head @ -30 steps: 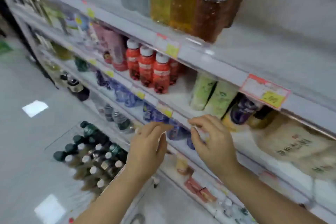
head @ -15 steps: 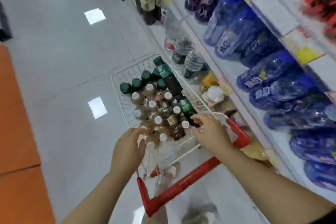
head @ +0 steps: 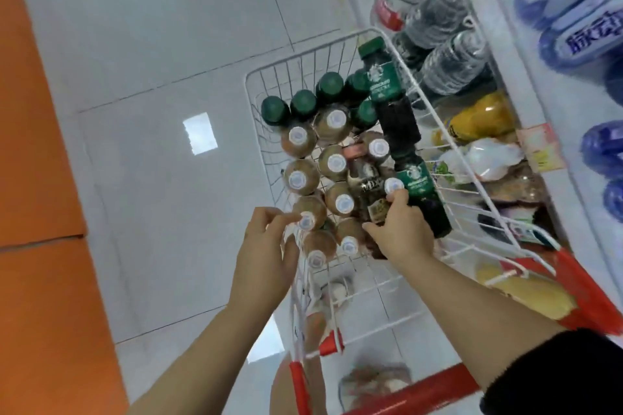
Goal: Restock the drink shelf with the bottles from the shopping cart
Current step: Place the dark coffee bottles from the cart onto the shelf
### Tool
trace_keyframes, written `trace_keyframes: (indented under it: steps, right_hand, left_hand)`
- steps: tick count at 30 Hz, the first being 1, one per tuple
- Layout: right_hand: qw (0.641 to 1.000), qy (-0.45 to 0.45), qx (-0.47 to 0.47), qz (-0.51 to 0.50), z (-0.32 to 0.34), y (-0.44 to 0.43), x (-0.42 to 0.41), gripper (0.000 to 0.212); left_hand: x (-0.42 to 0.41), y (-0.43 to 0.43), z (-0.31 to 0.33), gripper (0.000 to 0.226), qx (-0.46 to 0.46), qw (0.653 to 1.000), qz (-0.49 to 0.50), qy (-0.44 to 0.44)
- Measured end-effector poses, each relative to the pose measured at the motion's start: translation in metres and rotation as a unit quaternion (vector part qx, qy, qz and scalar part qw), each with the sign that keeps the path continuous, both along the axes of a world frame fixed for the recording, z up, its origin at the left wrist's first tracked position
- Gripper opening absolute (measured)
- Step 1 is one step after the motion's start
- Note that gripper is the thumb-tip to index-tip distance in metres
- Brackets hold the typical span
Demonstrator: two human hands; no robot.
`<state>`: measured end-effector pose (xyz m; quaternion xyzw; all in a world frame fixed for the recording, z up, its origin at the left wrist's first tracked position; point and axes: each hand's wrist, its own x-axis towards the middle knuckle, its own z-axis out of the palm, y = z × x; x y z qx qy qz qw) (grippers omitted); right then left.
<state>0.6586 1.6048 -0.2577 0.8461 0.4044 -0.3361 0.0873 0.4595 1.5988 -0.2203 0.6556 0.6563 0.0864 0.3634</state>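
A white wire shopping cart (head: pixel 303 59) with a red handle (head: pixel 414 391) stands below me, packed with upright brown bottles with white caps (head: pixel 298 178) and green-capped bottles (head: pixel 303 104). Two dark bottles with green labels (head: pixel 384 81) lie along the cart's right side. My left hand (head: pixel 266 259) reaches in at the near left, its thumb and fingers closed around the neck of a white-capped brown bottle (head: pixel 306 222). My right hand (head: pixel 401 229) is wrapped around a tilted brown bottle (head: pixel 392 185) near the cart's middle right.
The drink shelf runs along the right, with blue bottles (head: pixel 573 27) higher up and clear water bottles (head: pixel 438 10) lower. Yellow and white packets (head: pixel 482 118) lie on the bottom shelf beside the cart. An orange floor strip (head: pixel 33 178) runs along the left of the grey tiles.
One second ago both hands were up at a shelf edge. My view has since dropped to the cart, and both hands have gone down into it and closed on bottles.
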Motion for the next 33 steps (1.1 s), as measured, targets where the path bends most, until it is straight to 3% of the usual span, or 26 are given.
trace_keyframes:
  steps: [5, 8, 12, 15, 17, 19, 21, 28, 30, 33]
  right_hand:
    - [0.995, 0.086, -0.013, -0.044, 0.011, 0.014, 0.013, 0.065]
    - [0.976, 0.187, -0.021, -0.109, 0.029, 0.017, 0.022, 0.063]
    - [0.949, 0.266, 0.014, -0.171, 0.073, 0.01, 0.044, 0.047]
    - [0.941, 0.271, 0.083, -0.186, 0.106, 0.002, 0.064, 0.036]
    - [0.932, 0.26, 0.13, -0.216, 0.121, -0.001, 0.075, 0.048]
    - [0.925, 0.232, 0.175, -0.243, 0.128, -0.003, 0.086, 0.059]
    - [0.917, 0.216, 0.207, -0.263, 0.131, -0.004, 0.095, 0.055]
    - [0.9, 0.212, 0.243, -0.293, 0.118, -0.01, 0.114, 0.06]
    - [0.898, 0.215, 0.248, -0.294, 0.114, -0.013, 0.116, 0.058]
    - [0.896, 0.219, 0.256, -0.289, 0.114, -0.018, 0.117, 0.058]
  left_hand:
    - [0.004, 0.007, 0.007, 0.031, -0.034, 0.999, 0.003, 0.023]
    - [0.012, 0.018, 0.019, 0.03, 0.012, 0.998, -0.006, 0.067]
    - [0.046, 0.047, 0.036, 0.03, 0.022, 0.999, -0.026, -0.003]
    - [0.086, 0.076, 0.035, 0.028, -0.024, 0.994, -0.012, -0.109]
    - [0.113, 0.097, 0.025, 0.031, -0.058, 0.988, 0.022, -0.141]
    - [0.137, 0.114, 0.011, 0.041, -0.101, 0.981, 0.063, -0.154]
    - [0.157, 0.129, -0.001, 0.054, -0.125, 0.973, 0.103, -0.161]
    - [0.202, 0.157, -0.034, 0.09, -0.106, 0.962, 0.208, -0.145]
    - [0.208, 0.158, -0.038, 0.091, -0.106, 0.963, 0.217, -0.124]
    - [0.208, 0.159, -0.041, 0.087, -0.102, 0.944, 0.261, -0.176]
